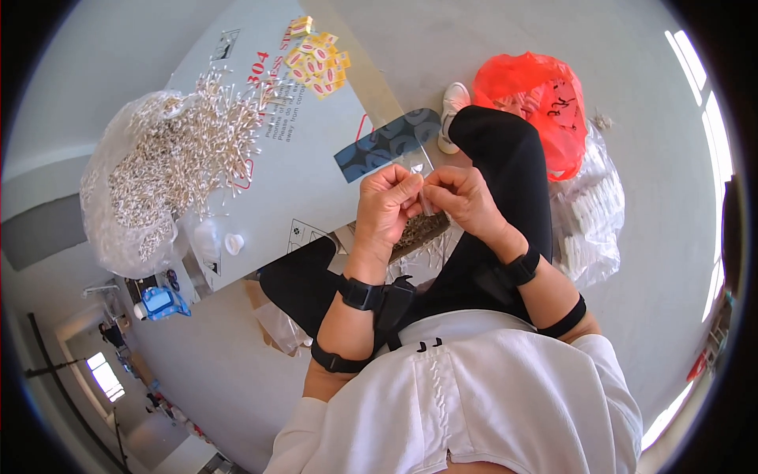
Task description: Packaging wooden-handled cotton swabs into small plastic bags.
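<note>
My left hand (pixel 387 201) and my right hand (pixel 462 201) meet in front of me, thumbs and fingertips pinched together. Between them is a small clear plastic bag (pixel 428 207), partly hidden by the fingers. Whether anything is inside it cannot be made out. Just beyond the hands, a dark blue patterned strip (pixel 371 150) lies over the table edge. Under the hands, between my legs, sits an open box (pixel 422 231) with many cotton swabs in it. To the left, a big heap of cotton swabs (pixel 189 146) spills from a clear plastic bag (pixel 99 193) onto the table.
The table (pixel 284 182) has a printed grey covering. Small yellow-and-white packets (pixel 320 65) are piled at its far end. A white round lid (pixel 234 243) lies near the swabs. A red plastic bag (pixel 545 103) and a clear bag of white packs (pixel 588 213) rest on the right.
</note>
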Tool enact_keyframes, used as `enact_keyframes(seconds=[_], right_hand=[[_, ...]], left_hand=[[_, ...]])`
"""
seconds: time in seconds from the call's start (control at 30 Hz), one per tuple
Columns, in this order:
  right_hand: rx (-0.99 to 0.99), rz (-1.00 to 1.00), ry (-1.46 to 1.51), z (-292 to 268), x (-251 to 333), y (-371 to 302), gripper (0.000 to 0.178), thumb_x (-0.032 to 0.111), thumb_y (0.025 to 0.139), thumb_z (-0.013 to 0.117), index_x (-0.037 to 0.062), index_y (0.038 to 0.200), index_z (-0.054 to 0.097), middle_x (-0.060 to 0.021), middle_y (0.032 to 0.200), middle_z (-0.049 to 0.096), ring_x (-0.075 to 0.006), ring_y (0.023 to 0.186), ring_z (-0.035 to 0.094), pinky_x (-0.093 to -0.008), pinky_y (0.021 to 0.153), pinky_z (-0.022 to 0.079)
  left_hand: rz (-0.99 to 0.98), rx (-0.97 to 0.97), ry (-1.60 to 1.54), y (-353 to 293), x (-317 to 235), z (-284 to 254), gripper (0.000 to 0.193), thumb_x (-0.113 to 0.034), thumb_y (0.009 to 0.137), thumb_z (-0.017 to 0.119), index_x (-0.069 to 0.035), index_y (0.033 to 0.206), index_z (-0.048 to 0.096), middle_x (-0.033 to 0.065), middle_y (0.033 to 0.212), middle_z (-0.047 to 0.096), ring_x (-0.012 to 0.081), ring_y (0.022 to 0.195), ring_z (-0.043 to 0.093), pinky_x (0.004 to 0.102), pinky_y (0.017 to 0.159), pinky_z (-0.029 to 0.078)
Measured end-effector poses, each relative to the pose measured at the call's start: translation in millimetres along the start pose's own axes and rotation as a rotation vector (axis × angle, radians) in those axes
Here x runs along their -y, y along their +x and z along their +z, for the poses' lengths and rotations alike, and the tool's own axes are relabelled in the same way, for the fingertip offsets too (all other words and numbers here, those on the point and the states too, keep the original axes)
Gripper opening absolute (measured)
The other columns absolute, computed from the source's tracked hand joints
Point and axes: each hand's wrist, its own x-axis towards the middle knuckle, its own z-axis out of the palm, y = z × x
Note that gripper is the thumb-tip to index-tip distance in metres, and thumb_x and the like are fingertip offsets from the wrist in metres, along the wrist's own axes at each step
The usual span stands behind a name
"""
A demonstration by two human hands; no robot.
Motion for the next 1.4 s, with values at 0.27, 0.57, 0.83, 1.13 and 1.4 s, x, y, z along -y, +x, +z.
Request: enact_keyframes(seconds=[0.27,0.57,0.83,1.13,1.4], right_hand=[[-0.305,-0.124,-0.357,-15.5,-4.3,16.7,0.010,0.002,0.079,0.064,-0.0028,0.074,0.057,-0.0122,0.065,0.055,-0.0129,0.059,0.050,-0.0304,0.056,0.045],[-0.752,-0.100,0.091,-36.1,-18.9,57.9,0.021,0.015,0.092,0.064,0.0006,0.079,0.058,0.0029,0.067,0.051,-0.0099,0.058,0.049,-0.0277,0.050,0.039],[-0.680,0.464,0.863,-31.2,-60.2,81.7,0.022,0.026,0.093,0.067,0.0063,0.085,0.064,0.0008,0.080,0.060,-0.0071,0.063,0.047,-0.0221,0.054,0.037],[-0.768,0.324,0.920,-32.3,-72.4,96.4,0.008,0.010,0.089,0.070,0.0047,0.086,0.065,-0.0018,0.076,0.061,-0.0064,0.059,0.045,-0.0207,0.049,0.035],[-0.770,0.284,0.841,-23.4,-58.7,91.1,0.010,0.010,0.088,0.072,0.0037,0.085,0.065,-0.0022,0.077,0.062,-0.0058,0.059,0.046,-0.0198,0.048,0.035]], left_hand=[[0.313,-0.147,0.906,23.8,4.1,4.3,0.014,0.002,0.081,0.068,-0.003,0.075,0.056,0.0009,0.065,0.052,0.0106,0.057,0.047,0.0281,0.050,0.041],[0.732,-0.045,1.174,121.0,-15.0,18.2,0.008,0.004,0.078,0.069,-0.001,0.079,0.063,0.0027,0.067,0.063,0.0101,0.060,0.058,0.0246,0.057,0.047],[0.707,-0.037,1.264,172.5,-2.0,-1.9,0.010,0.002,0.076,0.071,-0.003,0.080,0.063,0.0026,0.067,0.063,0.0091,0.061,0.058,0.0251,0.059,0.049],[0.894,0.092,1.434,176.0,0.6,2.8,0.015,-0.003,0.071,0.071,-0.009,0.081,0.061,0.0087,0.073,0.063,0.0316,0.075,0.061,0.0421,0.066,0.050],[0.882,0.090,1.396,165.1,-7.0,-1.5,0.015,-0.004,0.072,0.071,-0.009,0.082,0.061,0.0082,0.075,0.064,0.0318,0.076,0.061,0.0424,0.069,0.050]])
